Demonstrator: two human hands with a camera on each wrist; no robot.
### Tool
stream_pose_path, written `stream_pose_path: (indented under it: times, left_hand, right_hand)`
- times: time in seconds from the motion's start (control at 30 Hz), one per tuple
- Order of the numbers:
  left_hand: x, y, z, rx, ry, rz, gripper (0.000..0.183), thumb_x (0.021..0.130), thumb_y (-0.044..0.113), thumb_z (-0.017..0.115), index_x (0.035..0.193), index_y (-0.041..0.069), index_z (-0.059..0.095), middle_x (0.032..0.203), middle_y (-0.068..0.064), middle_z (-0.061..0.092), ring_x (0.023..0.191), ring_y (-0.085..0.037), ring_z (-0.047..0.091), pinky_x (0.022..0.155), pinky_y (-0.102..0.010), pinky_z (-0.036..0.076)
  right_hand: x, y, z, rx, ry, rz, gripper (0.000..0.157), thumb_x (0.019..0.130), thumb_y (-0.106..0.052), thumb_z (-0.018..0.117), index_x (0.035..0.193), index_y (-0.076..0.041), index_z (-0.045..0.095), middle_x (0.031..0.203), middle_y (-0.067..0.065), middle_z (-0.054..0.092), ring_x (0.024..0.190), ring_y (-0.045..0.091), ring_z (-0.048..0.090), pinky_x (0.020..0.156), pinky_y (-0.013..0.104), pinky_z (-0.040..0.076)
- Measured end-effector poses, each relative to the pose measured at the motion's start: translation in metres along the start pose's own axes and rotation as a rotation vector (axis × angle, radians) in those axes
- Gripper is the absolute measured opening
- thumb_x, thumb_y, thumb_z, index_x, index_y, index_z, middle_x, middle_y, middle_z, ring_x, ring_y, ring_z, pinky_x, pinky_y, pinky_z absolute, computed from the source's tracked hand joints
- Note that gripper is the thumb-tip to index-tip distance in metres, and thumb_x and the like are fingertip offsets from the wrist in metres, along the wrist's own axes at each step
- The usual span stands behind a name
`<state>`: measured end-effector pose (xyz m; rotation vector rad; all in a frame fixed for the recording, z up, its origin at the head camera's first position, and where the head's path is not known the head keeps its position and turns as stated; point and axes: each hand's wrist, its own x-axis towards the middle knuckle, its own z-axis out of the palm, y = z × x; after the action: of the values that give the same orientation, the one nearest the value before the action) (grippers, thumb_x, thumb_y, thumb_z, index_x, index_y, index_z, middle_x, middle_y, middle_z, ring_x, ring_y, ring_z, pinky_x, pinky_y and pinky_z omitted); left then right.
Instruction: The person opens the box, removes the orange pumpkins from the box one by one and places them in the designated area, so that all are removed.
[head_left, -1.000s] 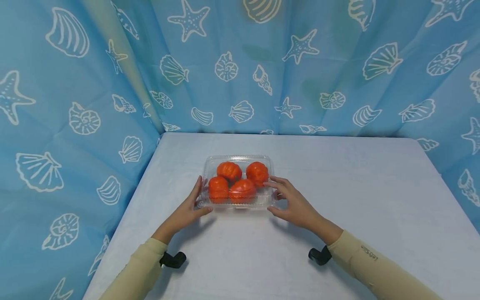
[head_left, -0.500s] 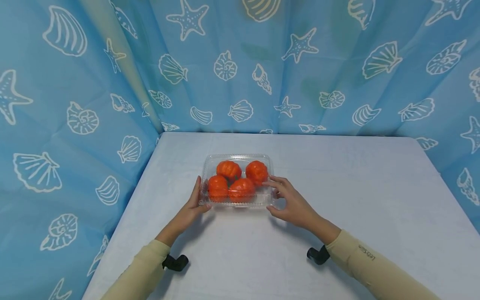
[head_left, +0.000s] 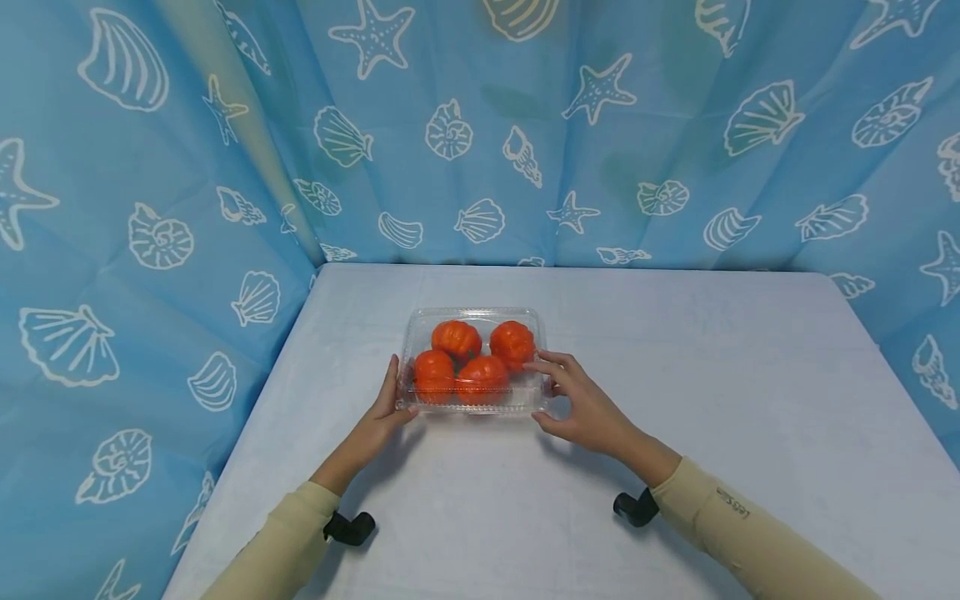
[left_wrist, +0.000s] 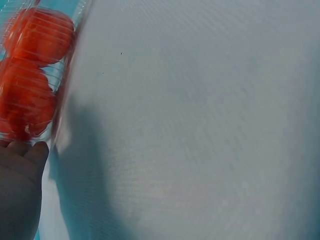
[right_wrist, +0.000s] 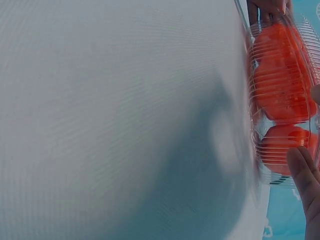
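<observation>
A clear plastic clamshell container (head_left: 529, 393) stands on the table, its ribbed lid over several orange-red, lobed, tomato-like fruits (head_left: 483, 380). My left hand (head_left: 377, 431) holds its left front corner, fingers along the side and thumb at the front rim. In the left wrist view, the thumb tip meets the lower corner of the plastic. On the other side my right hand (head_left: 588, 414) grips the right end, with fingertips up on the lid and the thumb (right_wrist: 302, 175) by the front corner. Parts of both hands' fingers are hidden behind the container.
A white cloth covers the table (head_left: 712, 375). Blue curtains (head_left: 525, 100) with shell and starfish prints hang behind and at the left. A black camera mount (head_left: 349, 528) is strapped at the left wrist, another black mount (head_left: 636, 508) at the right.
My left thumb and fingers have drawn in closer against the container's corner. The right hand has hardly moved, and the container keeps nearly the same place as the head view shifts slightly.
</observation>
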<state>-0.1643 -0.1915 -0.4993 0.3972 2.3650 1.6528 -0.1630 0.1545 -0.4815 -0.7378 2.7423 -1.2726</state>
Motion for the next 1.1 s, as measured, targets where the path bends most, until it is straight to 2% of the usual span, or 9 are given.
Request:
stream_pose_path:
  times: [0.27, 0.57, 0.83, 1.1]
  left_hand:
    - [-0.0011, -0.0022, 0.0003, -0.027, -0.005, 0.023, 0.086, 0.102, 0.006, 0.051, 0.161, 0.002, -0.012, 0.167, -0.020, -0.019, 0.153, -0.039, -0.017, 0.120, -0.063, -0.004]
    - [-0.0009, -0.0030, 0.0004, -0.053, -0.017, 0.002, 0.083, 0.104, 0.009, 0.049, 0.162, 0.006, -0.010, 0.168, -0.017, -0.016, 0.154, -0.039, -0.012, 0.121, -0.064, 0.000]
    - [-0.0017, -0.0052, 0.0012, -0.060, 0.005, 0.007, 0.079, 0.105, 0.009, 0.047, 0.162, 0.004, -0.007, 0.169, -0.018, -0.011, 0.154, -0.038, -0.011, 0.122, -0.061, 0.002]
    - [-0.0025, -0.0071, 0.0042, -0.102, 0.034, 0.053, 0.074, 0.106, 0.003, 0.044, 0.161, -0.001, -0.005, 0.169, -0.022, -0.006, 0.154, -0.039, -0.010, 0.122, -0.059, 0.005]
  right_hand:
    - [-0.0001, 0.0016, -0.0010, 0.020, -0.008, -0.001, 0.073, 0.083, -0.009, 0.082, 0.147, -0.017, 0.050, 0.155, 0.011, 0.036, 0.110, 0.024, 0.063, 0.096, 0.042, 0.056]
    - [-0.0003, 0.0030, -0.0003, 0.015, -0.003, -0.006, 0.071, 0.083, -0.010, 0.082, 0.146, -0.018, 0.051, 0.154, 0.011, 0.037, 0.109, 0.024, 0.063, 0.095, 0.042, 0.056]
    - [0.0008, 0.0029, 0.0010, 0.016, 0.004, -0.006, 0.069, 0.082, -0.011, 0.083, 0.144, -0.020, 0.052, 0.152, 0.011, 0.038, 0.111, 0.025, 0.063, 0.095, 0.042, 0.056]
    - [0.0011, 0.0023, 0.0014, 0.015, 0.006, -0.011, 0.069, 0.082, -0.011, 0.083, 0.144, -0.019, 0.052, 0.152, 0.011, 0.039, 0.110, 0.024, 0.063, 0.096, 0.041, 0.056]
